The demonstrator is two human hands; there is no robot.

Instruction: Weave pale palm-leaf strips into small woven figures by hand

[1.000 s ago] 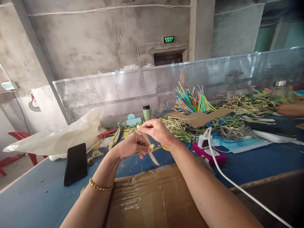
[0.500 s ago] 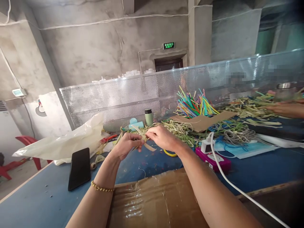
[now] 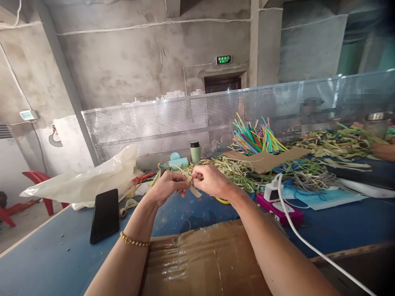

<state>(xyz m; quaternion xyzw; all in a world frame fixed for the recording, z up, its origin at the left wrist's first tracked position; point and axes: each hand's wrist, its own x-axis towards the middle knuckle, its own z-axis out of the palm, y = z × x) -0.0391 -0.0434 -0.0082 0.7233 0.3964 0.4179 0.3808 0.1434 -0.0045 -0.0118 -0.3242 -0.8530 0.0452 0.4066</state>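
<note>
Red plastic showed at the left edge of the frame in a chair (image 3: 38, 179), with a milky, translucent plastic bag (image 3: 77, 176) and a flat black phone (image 3: 105, 216) to its right. At the centre, the left hand (image 3: 166, 188), above a gold beaded bracelet (image 3: 134, 241), pinched a flat, pale straw-coloured strip (image 3: 195, 192) between thumb and fingers. Just beside it, the right hand (image 3: 211, 179) had its curled fingertips pressed together on the same strip, over the blue tabletop (image 3: 216, 209). Right of centre stood a bundle of thin multicoloured stalks (image 3: 259, 137); another person's hand (image 3: 382, 152) showed at the right edge.
</note>
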